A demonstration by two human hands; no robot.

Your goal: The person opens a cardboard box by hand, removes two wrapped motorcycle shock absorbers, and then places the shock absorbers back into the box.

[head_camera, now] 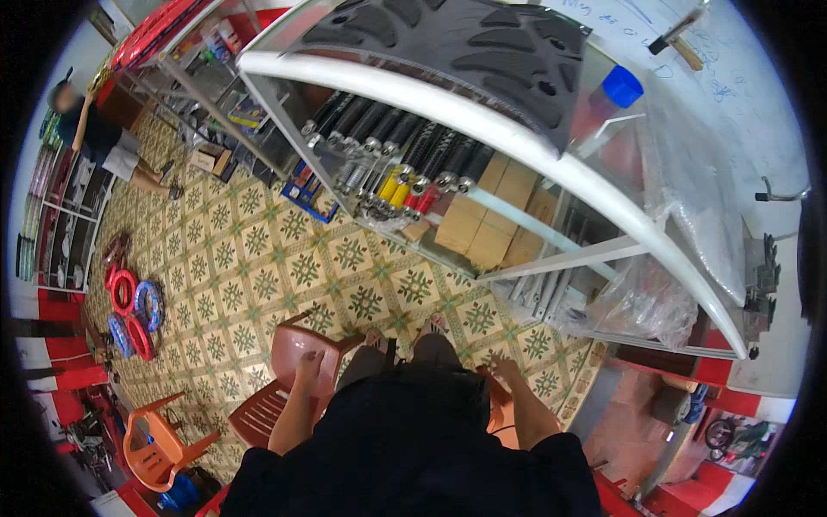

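Note:
My left hand (309,366) hangs over the seat of a brown plastic chair (289,348), its fingers loosely curled and nothing visible in it. Whether it touches the chair I cannot tell. On the other side, my right hand (505,368) is held low with its fingers apart and no object in it. An orange plastic chair (501,413) shows partly behind that forearm. Between the hands are my legs and sandalled feet on the patterned tile floor (365,300). Ahead stands a glass display case (400,84) with a white front rim.
Inside the case are several shock absorbers (394,184) and cardboard boxes (488,213). A black textured mat (452,39) and a blue-topped container (621,87) rest on top. Tyres in coloured wrap (136,304) lie at left. A person (97,136) stands by the far-left shelves. Another orange chair (152,446) is behind left.

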